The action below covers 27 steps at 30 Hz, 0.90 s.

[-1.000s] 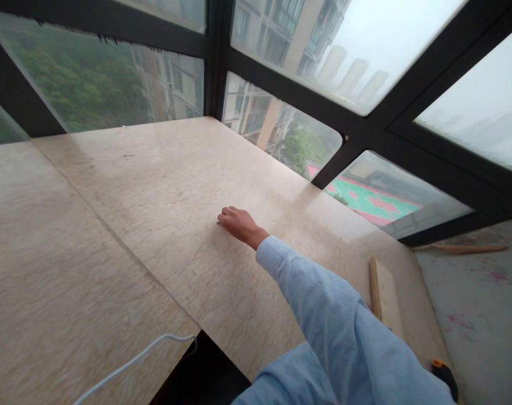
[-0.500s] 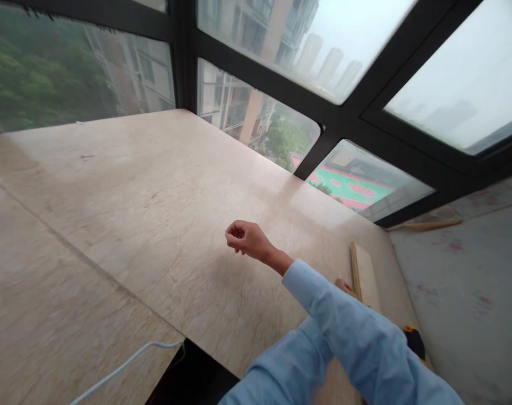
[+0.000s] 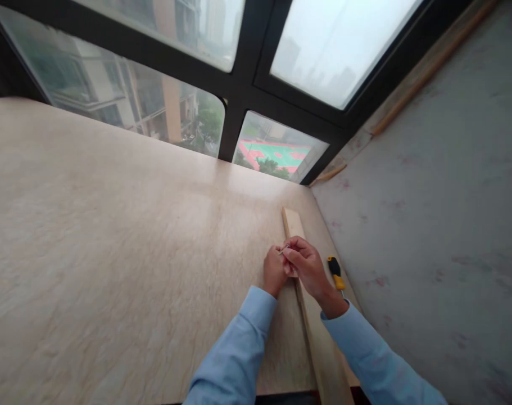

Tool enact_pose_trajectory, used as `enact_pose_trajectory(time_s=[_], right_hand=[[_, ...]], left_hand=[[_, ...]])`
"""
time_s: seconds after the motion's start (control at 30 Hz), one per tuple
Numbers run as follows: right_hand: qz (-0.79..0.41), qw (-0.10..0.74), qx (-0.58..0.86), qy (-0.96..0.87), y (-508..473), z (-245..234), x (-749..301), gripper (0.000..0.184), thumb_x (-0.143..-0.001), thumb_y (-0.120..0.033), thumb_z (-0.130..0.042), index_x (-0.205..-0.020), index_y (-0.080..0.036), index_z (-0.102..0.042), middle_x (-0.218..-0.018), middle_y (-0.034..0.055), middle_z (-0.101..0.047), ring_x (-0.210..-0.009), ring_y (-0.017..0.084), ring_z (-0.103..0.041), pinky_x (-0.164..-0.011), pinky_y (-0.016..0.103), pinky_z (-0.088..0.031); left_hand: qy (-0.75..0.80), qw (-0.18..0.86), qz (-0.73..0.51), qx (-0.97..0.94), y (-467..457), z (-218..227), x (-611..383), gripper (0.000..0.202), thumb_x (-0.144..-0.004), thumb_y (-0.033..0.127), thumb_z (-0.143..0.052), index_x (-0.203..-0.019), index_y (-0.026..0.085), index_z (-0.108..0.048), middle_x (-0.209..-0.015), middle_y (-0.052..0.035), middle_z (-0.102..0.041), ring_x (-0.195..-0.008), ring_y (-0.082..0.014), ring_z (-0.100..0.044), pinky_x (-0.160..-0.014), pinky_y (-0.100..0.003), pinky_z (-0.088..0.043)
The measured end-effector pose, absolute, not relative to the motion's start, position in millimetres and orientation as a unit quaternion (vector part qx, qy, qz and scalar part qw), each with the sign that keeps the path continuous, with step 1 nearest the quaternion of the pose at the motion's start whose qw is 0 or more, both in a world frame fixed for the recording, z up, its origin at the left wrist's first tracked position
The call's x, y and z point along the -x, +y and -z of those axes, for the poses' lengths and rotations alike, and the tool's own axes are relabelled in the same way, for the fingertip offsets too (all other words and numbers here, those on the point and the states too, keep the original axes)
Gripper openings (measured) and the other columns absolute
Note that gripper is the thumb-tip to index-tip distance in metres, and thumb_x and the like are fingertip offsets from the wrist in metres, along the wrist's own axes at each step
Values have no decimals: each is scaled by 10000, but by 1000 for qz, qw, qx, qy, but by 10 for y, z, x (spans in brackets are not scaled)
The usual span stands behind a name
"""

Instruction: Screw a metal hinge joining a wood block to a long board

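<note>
My right hand (image 3: pixel 308 267) pinches a small screw (image 3: pixel 284 249), thin and metallic, between thumb and fingertips. Close against it, my left hand (image 3: pixel 275 271) is closed with its fingers curled; what it holds, if anything, is hidden. Both hands are together above a long pale wooden board (image 3: pixel 322 332), which runs from the near edge of the surface toward the window. Part of the board is covered by the right hand and forearm. To the right of the hands lies a black and yellow screwdriver (image 3: pixel 336 273), its shaft partly behind the right sleeve.
A marbled beige surface (image 3: pixel 125 247) stretches to the left and underneath. Dark-framed windows (image 3: pixel 239 90) border its far side. On the right rises a wall (image 3: pixel 428 236) with faded flower patterns, and a strip of wood (image 3: pixel 331 173) lies at its corner by the window.
The view has swung right. My right hand, holding the small screw, has moved from over the bare surface to meet my left hand above the board.
</note>
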State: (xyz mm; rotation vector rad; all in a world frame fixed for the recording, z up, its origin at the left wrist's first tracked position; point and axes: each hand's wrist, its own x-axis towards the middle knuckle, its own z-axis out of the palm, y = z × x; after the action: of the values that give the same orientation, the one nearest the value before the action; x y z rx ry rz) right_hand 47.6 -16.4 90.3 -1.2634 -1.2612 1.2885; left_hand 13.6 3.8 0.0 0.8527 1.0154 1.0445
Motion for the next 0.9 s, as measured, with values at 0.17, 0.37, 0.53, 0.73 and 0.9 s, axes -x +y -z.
enact_pose_trajectory(time_s=[0.17,0.37,0.53,0.73,0.9], right_hand=[[-413,500,584,-489,-379,-765,-1162,172,-757,-347,-686,-777,-195,-609,-540,-59,-540,-428,79,-435,-421,200,-328],[-351,482,630,-498,-491,-436,-1500,213,-749,-389,-696,-749,-180,-657,-571,-31,-575,-480,104,-478,-458,222,-365],[-328,441,627,-552,-518,-220,-1553,201,-786,-369,-679,-818,-175,-718,-782,55,-724,-709,188,-643,-637,283,-493],[-274,418,613,-612,-513,-151,-1595,160,-820,-298,-648,-844,-178,-750,-804,60,-736,-677,177,-636,-613,279,-474],[-230,393,592,-665,-503,-195,-1601,147,-842,-251,-625,-824,-179,-752,-700,30,-693,-589,145,-576,-564,255,-426]], left_hand=[[537,590,-431,-422,40,70,-153,400,-577,226,-771,-920,163,-575,-772,-36,-646,-709,-196,-620,-607,-268,-457],[509,626,-452,-381,67,55,-153,455,-533,140,-782,-930,155,-561,-709,4,-631,-634,-151,-603,-547,-224,-456],[513,622,-456,-376,62,45,-139,463,-518,128,-797,-920,148,-570,-706,3,-628,-628,-145,-595,-544,-224,-466],[517,607,-451,-400,47,39,-114,489,-549,189,-811,-982,126,-592,-779,-30,-654,-686,-151,-611,-588,-234,-491],[530,593,-443,-414,39,9,-105,491,-552,213,-815,-984,123,-599,-785,-29,-656,-700,-151,-617,-604,-232,-494]])
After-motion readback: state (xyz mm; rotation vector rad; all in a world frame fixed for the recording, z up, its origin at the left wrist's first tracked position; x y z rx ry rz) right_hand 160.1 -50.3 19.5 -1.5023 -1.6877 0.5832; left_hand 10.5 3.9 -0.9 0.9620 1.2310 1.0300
